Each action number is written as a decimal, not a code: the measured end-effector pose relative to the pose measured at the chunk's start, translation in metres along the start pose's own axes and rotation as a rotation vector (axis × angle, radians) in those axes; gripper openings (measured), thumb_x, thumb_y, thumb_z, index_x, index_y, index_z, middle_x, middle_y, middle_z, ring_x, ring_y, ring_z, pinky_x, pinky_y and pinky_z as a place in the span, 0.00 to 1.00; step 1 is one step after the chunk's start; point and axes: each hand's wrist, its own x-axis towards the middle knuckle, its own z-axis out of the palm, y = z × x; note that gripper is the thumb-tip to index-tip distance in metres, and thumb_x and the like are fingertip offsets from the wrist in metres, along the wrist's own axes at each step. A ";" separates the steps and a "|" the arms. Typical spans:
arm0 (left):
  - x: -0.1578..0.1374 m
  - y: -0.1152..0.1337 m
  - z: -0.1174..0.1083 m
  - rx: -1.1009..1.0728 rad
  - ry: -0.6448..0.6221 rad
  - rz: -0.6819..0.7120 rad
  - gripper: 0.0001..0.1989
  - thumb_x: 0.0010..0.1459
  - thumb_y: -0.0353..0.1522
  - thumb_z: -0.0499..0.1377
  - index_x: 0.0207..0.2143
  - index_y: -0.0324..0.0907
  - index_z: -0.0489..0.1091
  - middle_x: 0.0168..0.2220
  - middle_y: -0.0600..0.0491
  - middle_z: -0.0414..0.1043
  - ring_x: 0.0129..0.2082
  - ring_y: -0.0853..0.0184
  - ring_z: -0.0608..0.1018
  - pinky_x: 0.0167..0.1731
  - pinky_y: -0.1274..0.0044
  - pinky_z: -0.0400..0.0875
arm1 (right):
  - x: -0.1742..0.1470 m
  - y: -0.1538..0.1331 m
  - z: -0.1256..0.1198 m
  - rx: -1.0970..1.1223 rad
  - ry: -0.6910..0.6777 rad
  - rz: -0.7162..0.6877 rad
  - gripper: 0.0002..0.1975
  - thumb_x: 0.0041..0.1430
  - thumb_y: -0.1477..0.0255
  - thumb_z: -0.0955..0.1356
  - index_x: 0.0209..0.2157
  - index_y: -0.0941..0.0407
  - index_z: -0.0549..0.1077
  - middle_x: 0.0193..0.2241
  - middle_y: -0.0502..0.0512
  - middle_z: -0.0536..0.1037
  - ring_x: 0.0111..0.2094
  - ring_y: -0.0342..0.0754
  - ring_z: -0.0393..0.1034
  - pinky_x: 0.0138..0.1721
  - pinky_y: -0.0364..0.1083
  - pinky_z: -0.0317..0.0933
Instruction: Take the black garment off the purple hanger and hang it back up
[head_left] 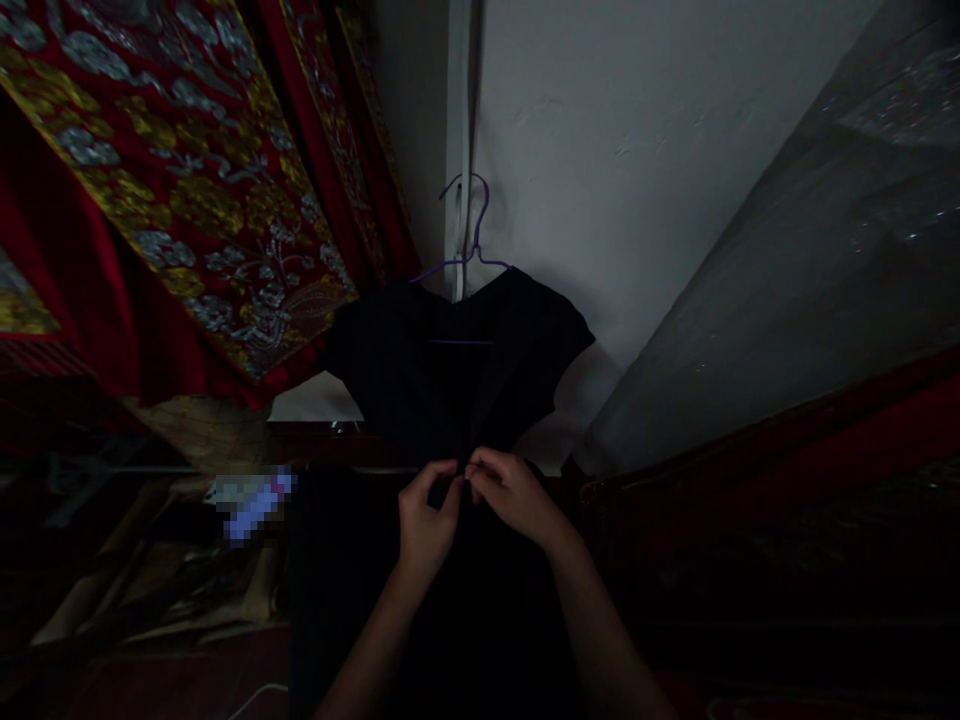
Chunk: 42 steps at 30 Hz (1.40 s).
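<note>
A dark short-sleeved dress (405, 360) hangs from a thin purple hanger (478, 225) against the wall. At the bottom of its V-shaped neckline, my left hand (429, 515) pinches the front of the cloth between thumb and fingers. Close beside it, my right hand (510, 490) pinches the same spot, its fingertips almost meeting those of the left. Whatever small part of the front lies between the fingertips is too dark to make out. Below my hands the cloth falls away into shadow.
Red fabric (217, 190) with gold and silver embroidery hangs at the left. A wooden frame, perhaps a stool (262, 580), stands low on the left, with a blurred blue item (259, 508) above it. Translucent plastic sheeting (810, 230) covers something on the right. The pale wall (637, 130) is behind.
</note>
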 end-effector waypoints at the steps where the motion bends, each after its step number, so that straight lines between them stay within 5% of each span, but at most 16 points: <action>1: 0.002 0.001 0.000 0.005 -0.001 0.010 0.05 0.57 0.30 0.62 0.37 0.41 0.77 0.34 0.52 0.82 0.35 0.64 0.83 0.38 0.75 0.76 | 0.002 -0.001 -0.001 0.045 -0.015 0.005 0.08 0.60 0.69 0.65 0.28 0.55 0.70 0.20 0.47 0.73 0.23 0.42 0.67 0.28 0.41 0.58; 6: 0.009 -0.004 -0.003 0.022 -0.051 0.017 0.06 0.60 0.31 0.61 0.39 0.42 0.75 0.34 0.52 0.81 0.36 0.64 0.82 0.39 0.75 0.75 | 0.020 0.002 0.004 0.414 -0.011 0.222 0.13 0.52 0.60 0.69 0.27 0.57 0.73 0.15 0.47 0.72 0.14 0.39 0.60 0.16 0.39 0.46; 10: 0.018 -0.014 -0.006 0.077 -0.123 -0.007 0.05 0.62 0.30 0.59 0.40 0.42 0.74 0.36 0.52 0.80 0.38 0.64 0.82 0.41 0.75 0.74 | 0.052 -0.015 -0.007 0.590 0.097 0.288 0.12 0.44 0.63 0.72 0.23 0.60 0.76 0.12 0.46 0.69 0.13 0.36 0.58 0.15 0.38 0.43; 17: 0.025 -0.022 -0.008 0.272 -0.287 -0.018 0.06 0.60 0.25 0.56 0.38 0.44 0.70 0.33 0.53 0.77 0.34 0.64 0.81 0.34 0.76 0.71 | 0.128 -0.108 -0.064 0.793 0.398 0.096 0.05 0.48 0.76 0.70 0.21 0.61 0.74 0.14 0.45 0.69 0.14 0.33 0.56 0.14 0.35 0.45; 23: 0.022 -0.022 -0.017 0.372 -0.416 -0.008 0.08 0.60 0.24 0.56 0.39 0.44 0.70 0.33 0.53 0.78 0.35 0.63 0.82 0.36 0.74 0.72 | 0.123 -0.125 -0.051 0.742 0.392 -0.076 0.07 0.52 0.71 0.70 0.24 0.58 0.73 0.14 0.44 0.68 0.14 0.35 0.58 0.15 0.37 0.48; 26: 0.044 -0.003 -0.024 0.318 -0.441 0.057 0.08 0.63 0.26 0.56 0.42 0.44 0.73 0.37 0.52 0.80 0.38 0.63 0.82 0.40 0.73 0.73 | 0.110 -0.114 -0.045 0.647 0.371 -0.150 0.08 0.52 0.66 0.70 0.26 0.57 0.73 0.13 0.43 0.67 0.14 0.37 0.59 0.15 0.38 0.47; 32: 0.133 0.090 -0.022 0.162 -0.121 0.510 0.15 0.67 0.29 0.56 0.54 0.43 0.71 0.41 0.51 0.78 0.40 0.66 0.79 0.44 0.75 0.72 | 0.095 -0.116 -0.045 0.406 0.375 -0.219 0.12 0.56 0.61 0.69 0.27 0.55 0.70 0.14 0.42 0.68 0.14 0.37 0.60 0.16 0.38 0.49; 34: 0.155 0.113 -0.019 0.183 -0.110 0.600 0.14 0.67 0.29 0.55 0.53 0.43 0.72 0.40 0.52 0.78 0.40 0.67 0.79 0.44 0.75 0.71 | 0.091 -0.121 -0.045 0.342 0.372 -0.269 0.12 0.57 0.61 0.69 0.27 0.54 0.69 0.14 0.42 0.68 0.15 0.37 0.60 0.17 0.38 0.50; 38: 0.171 0.124 -0.015 0.278 -0.150 0.652 0.08 0.68 0.30 0.56 0.40 0.41 0.75 0.37 0.53 0.78 0.38 0.66 0.79 0.41 0.76 0.69 | 0.086 -0.122 -0.047 0.240 0.406 -0.407 0.11 0.60 0.64 0.68 0.27 0.53 0.67 0.15 0.43 0.67 0.17 0.38 0.61 0.20 0.39 0.52; 42: 0.173 0.118 -0.015 0.426 -0.162 0.656 0.07 0.66 0.28 0.56 0.37 0.41 0.74 0.34 0.52 0.77 0.35 0.65 0.78 0.38 0.76 0.67 | 0.099 -0.102 -0.042 0.085 0.454 -0.479 0.11 0.62 0.67 0.66 0.27 0.53 0.64 0.18 0.44 0.65 0.20 0.40 0.60 0.24 0.41 0.52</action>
